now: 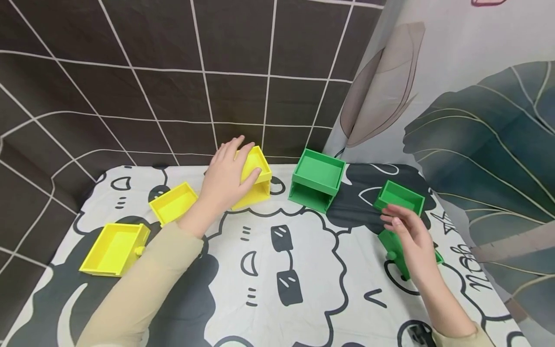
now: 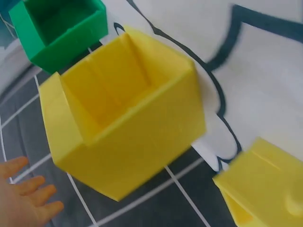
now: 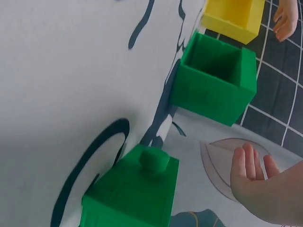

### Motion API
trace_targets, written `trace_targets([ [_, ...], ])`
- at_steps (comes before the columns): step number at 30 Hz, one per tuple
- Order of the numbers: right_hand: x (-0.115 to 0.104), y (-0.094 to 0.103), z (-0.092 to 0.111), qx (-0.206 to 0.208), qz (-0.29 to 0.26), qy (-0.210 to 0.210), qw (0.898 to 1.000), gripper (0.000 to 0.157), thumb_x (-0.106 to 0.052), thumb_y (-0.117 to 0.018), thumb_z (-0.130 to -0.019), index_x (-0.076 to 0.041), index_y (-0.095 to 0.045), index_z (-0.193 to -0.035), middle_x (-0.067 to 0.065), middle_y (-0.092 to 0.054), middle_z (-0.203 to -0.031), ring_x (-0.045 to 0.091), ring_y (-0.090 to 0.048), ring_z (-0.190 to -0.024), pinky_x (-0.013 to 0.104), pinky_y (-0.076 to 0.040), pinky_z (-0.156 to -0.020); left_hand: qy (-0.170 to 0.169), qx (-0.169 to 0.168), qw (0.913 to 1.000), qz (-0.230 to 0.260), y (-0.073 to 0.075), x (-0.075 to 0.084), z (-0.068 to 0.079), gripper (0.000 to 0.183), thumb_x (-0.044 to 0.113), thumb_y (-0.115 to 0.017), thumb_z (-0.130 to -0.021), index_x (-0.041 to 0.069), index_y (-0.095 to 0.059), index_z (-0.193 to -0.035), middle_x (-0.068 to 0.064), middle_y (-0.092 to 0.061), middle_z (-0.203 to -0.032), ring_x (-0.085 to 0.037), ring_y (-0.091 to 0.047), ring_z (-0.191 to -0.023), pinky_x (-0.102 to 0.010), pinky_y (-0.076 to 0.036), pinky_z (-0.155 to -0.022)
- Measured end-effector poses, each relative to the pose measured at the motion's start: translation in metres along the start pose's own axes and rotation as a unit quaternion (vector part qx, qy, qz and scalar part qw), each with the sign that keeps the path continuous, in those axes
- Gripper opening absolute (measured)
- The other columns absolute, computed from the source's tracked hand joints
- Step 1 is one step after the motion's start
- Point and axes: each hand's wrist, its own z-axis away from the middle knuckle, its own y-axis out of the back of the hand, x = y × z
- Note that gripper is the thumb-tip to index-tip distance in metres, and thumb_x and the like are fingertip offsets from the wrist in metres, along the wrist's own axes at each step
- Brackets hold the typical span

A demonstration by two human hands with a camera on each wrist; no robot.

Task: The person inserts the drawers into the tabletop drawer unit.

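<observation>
My left hand (image 1: pixel 225 176) is over the left side of the yellow cabinet (image 1: pixel 258 166), fingers extended; in the left wrist view a gap shows between that hand (image 2: pixel 31 198) and the cabinet (image 2: pixel 142 132). The cabinet has a tray-like top and a vacant slot at its front. My right hand (image 1: pixel 414 241), fingers loosely bent and holding nothing, hovers by a green drawer with a round knob (image 1: pixel 394 250) and partly hides it. Behind it lies another green drawer (image 1: pixel 400 196). The green cabinet (image 1: pixel 320 171), its front slot vacant too, stands right of the yellow one.
Two yellow drawers lie at the left, one (image 1: pixel 173 203) near my left forearm and a knobbed one (image 1: pixel 114 248) closer to me. A patterned cloth (image 1: pixel 303 260) covers the table. A dark gridded cloth (image 1: pixel 165 96) hangs behind, with a leaf-print curtain (image 1: pixel 490 144) at the right.
</observation>
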Motion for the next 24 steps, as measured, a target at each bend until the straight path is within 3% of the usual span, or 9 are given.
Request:
trace_targets([
  [8, 0.003, -0.007, 0.004, -0.026, -0.073, -0.054, 0.996, 0.024, -0.016, -0.044, -0.115, -0.016, -0.06, -0.133, -0.017, -0.072, -0.119, -0.002, -0.07, -0.109, 0.008, -0.057, -0.093, -0.026, -0.015, 0.9995, 0.014, -0.012, 0.025, -0.018, 0.06, 0.037, -0.057, -0.106, 0.007, -0.049, -0.156, -0.019, -0.042, -0.167, -0.037, -0.039, -0.156, -0.05, -0.028, -0.136],
  [15, 0.01, -0.01, 0.007, -0.059, -0.154, -0.128, 0.978, 0.023, -0.023, -0.044, -0.116, -0.016, -0.062, -0.129, -0.012, -0.075, -0.117, 0.002, -0.074, -0.108, 0.012, -0.06, -0.093, -0.035, -0.009, 0.9984, 0.044, -0.025, 0.044, -0.033, 0.056, 0.035, -0.057, -0.107, 0.008, -0.05, -0.155, -0.015, -0.045, -0.165, -0.034, -0.043, -0.154, -0.047, -0.037, -0.132],
  [20, 0.017, -0.01, 0.008, -0.086, -0.259, -0.161, 0.949, 0.032, -0.019, -0.039, -0.117, -0.022, -0.071, -0.123, -0.007, -0.078, -0.115, 0.006, -0.076, -0.107, 0.016, -0.062, -0.094, -0.03, -0.014, 0.997, 0.07, -0.032, 0.056, -0.042, 0.055, 0.034, -0.057, -0.108, 0.008, -0.05, -0.156, -0.014, -0.046, -0.165, -0.032, -0.044, -0.153, -0.045, -0.039, -0.131],
  [22, 0.021, -0.01, 0.009, -0.101, -0.315, -0.17, 0.928, 0.038, -0.017, -0.036, -0.117, -0.019, -0.074, -0.123, -0.003, -0.079, -0.117, 0.008, -0.076, -0.108, 0.019, -0.063, -0.096, -0.028, -0.014, 0.9964, 0.078, -0.036, 0.06, -0.045, 0.055, 0.034, -0.058, -0.109, 0.008, -0.05, -0.156, -0.014, -0.047, -0.164, -0.032, -0.045, -0.153, -0.044, -0.039, -0.131],
  [24, 0.024, -0.008, 0.01, -0.122, -0.378, -0.181, 0.899, 0.042, -0.016, -0.032, -0.118, -0.014, -0.074, -0.124, 0.002, -0.079, -0.119, 0.011, -0.076, -0.111, 0.022, -0.063, -0.099, -0.026, -0.013, 0.9956, 0.089, -0.04, 0.063, -0.047, 0.055, 0.034, -0.058, -0.109, 0.008, -0.05, -0.156, -0.014, -0.048, -0.163, -0.031, -0.046, -0.152, -0.043, -0.041, -0.13],
])
